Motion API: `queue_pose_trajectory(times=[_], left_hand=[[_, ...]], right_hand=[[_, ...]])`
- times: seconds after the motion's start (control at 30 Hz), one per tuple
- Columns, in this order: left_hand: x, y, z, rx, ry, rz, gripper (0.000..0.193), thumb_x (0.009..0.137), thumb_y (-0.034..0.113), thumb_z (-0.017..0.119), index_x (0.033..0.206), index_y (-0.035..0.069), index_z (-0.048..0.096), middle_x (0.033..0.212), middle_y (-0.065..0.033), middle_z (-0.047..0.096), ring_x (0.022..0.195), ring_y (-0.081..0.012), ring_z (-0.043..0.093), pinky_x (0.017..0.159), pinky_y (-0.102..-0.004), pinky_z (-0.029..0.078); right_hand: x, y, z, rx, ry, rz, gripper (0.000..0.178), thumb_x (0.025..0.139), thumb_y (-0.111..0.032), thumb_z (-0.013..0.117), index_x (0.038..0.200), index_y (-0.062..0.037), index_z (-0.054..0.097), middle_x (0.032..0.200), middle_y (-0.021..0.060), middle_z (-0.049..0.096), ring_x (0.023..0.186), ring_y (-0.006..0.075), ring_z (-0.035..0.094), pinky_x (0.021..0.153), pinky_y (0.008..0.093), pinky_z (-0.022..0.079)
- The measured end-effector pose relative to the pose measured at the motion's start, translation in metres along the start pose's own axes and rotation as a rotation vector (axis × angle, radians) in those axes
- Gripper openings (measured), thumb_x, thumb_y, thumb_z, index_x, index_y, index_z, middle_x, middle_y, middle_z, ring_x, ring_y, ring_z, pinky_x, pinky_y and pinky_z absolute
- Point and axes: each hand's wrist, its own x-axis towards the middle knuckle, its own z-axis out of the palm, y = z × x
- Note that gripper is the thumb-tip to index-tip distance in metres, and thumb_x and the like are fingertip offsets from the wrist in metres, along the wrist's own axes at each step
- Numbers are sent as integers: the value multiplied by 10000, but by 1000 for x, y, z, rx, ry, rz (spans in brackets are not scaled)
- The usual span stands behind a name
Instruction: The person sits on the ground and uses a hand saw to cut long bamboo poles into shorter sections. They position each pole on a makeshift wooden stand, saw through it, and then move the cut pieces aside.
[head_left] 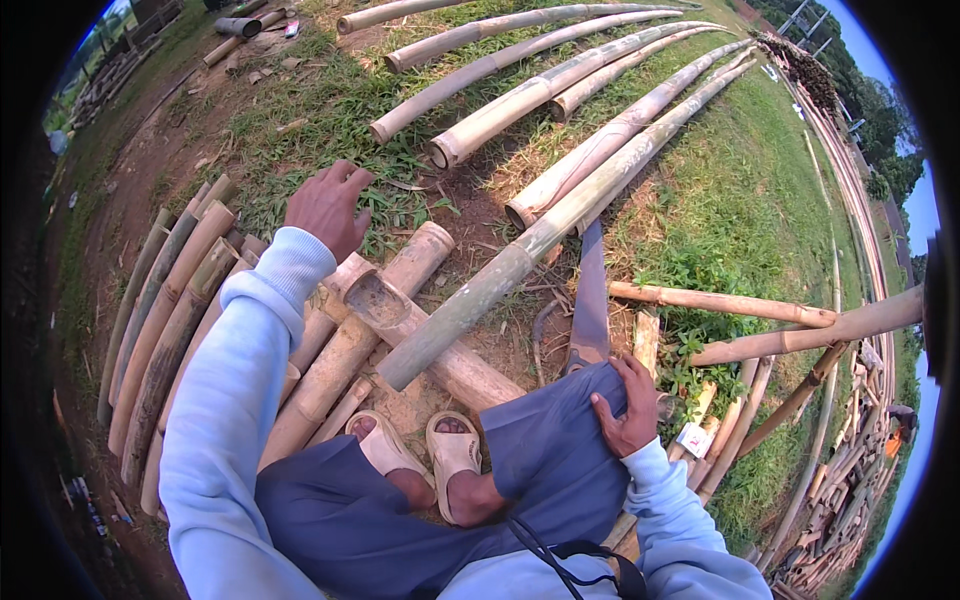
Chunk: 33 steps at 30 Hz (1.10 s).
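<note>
Pale-blue slvs [225, 420], dk-blue trsrs [560, 440], beige slides [455, 450].

Ground [140, 170] noted as bare brown soil at upper left, with grass [720, 190] at upper right. Long bamboo poles [510, 110] lie across the grass at upper centre; shorter poles [166, 325] lie side by side at left. A thick bamboo length [325, 378] rests left of centre, and a heap of cut pieces [835, 500] lies at lower right.
</note>
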Motion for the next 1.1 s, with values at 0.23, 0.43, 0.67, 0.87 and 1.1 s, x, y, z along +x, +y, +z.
queue_pose_trajectory(times=[0.23, 0.43, 0.67, 0.87, 1.1], left_hand=[[31, 131, 92, -431, -379, -259, 395, 933, 292, 685, 1274, 99, 632, 981, -152, 732, 1022, -351, 697, 961, -463, 522], [59, 222, 152, -223, -440, -177, 709, 818, 549, 795, 1269, 38, 598, 1253, -167, 666, 1222, -322, 612, 1074, -451, 457], [92, 247, 172, -92, -654, -326, 896, 720, 633, 836, 1314, 10, 586, 1353, -203, 640, 1292, -329, 599, 1115, -436, 447], [97, 244, 191, -82, -760, -318, 837, 762, 580, 820, 1353, 45, 564, 1317, -166, 680, 1250, -292, 645, 1156, -434, 399], [100, 226, 173, -162, -818, -281, 698, 798, 551, 768, 1294, 74, 649, 1264, -165, 718, 1169, -287, 700, 1216, -474, 316]], right_hand=[[0, 15, 20, -175, -83, 53, 583, 786, -339, 807, 1307, -142, 632, 1390, 171, 539, 1302, 376, 500, 1117, 530, 340], [-8, 33, 19, -77, 6, 101, 557, 801, -322, 787, 1306, -143, 634, 1374, 174, 542, 1289, 376, 523, 1115, 585, 359], [1, 33, 18, -29, 22, 113, 516, 802, -306, 775, 1271, -119, 664, 1361, 188, 574, 1276, 396, 552, 1104, 607, 382], [2, 34, 17, -34, 9, 120, 515, 809, -312, 770, 1270, -108, 662, 1348, 179, 573, 1269, 372, 555, 1096, 590, 377], [2, 37, 18, -20, 9, 91, 512, 798, -287, 780, 1262, -105, 662, 1344, 175, 569, 1265, 372, 550, 1095, 567, 375]])
